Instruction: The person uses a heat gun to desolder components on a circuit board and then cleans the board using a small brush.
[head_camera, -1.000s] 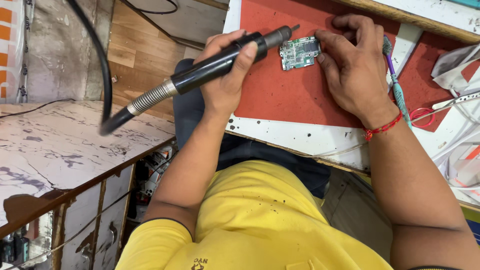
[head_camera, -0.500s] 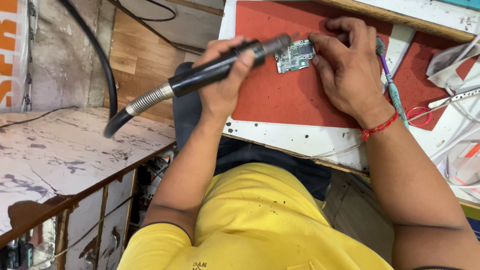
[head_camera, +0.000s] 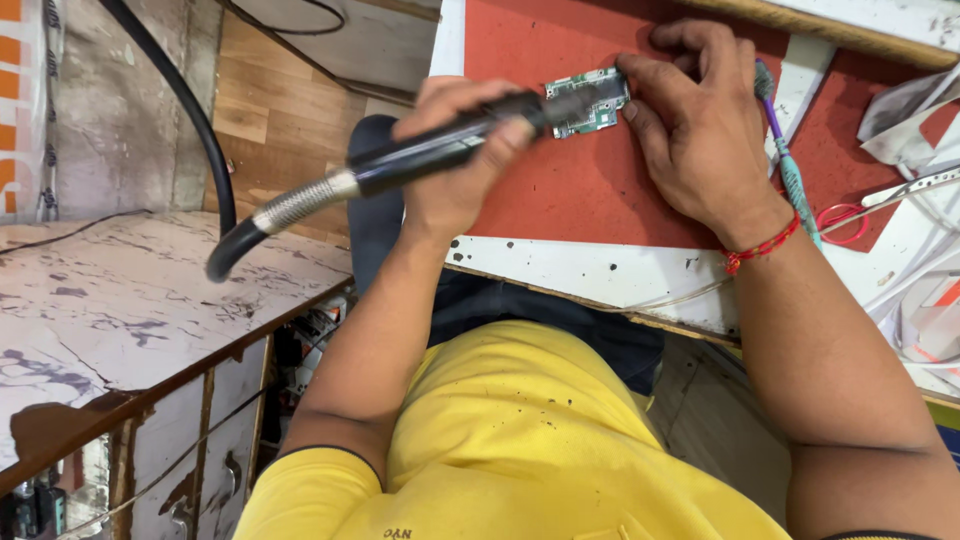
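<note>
The table (head_camera: 600, 275) carried a red work mat (head_camera: 560, 190), and everything below is placed by that mat. A worn, marbled cabinet top (head_camera: 120, 310) stood well to the left of the mat, off the table. The person in a yellow shirt (head_camera: 500, 440) sat at the mat's near edge.

The left hand (head_camera: 455, 165) reached over the mat's left part, its fingers wrapped closed around the black handle of a hot-air rework wand (head_camera: 450, 150). The wand's metal-sheathed black hose (head_camera: 290, 205) trailed off the mat to the left. Its nozzle end lay over the small green circuit board (head_camera: 590, 105), which rested flat near the mat's far edge, about mid-width.

The right hand (head_camera: 700, 130) lay palm down on the mat's right part, fingers spread and bent, fingertips pressing the board's right edge; it clasped nothing. A red thread bracelet (head_camera: 762, 245) circled that wrist at the mat's near right side.

A slim teal-and-purple hand tool (head_camera: 790, 165) lay just beside the right hand toward the mat's right edge. Red-handled scissors (head_camera: 845, 222) lay beyond it, at the mat's right corner.
</note>
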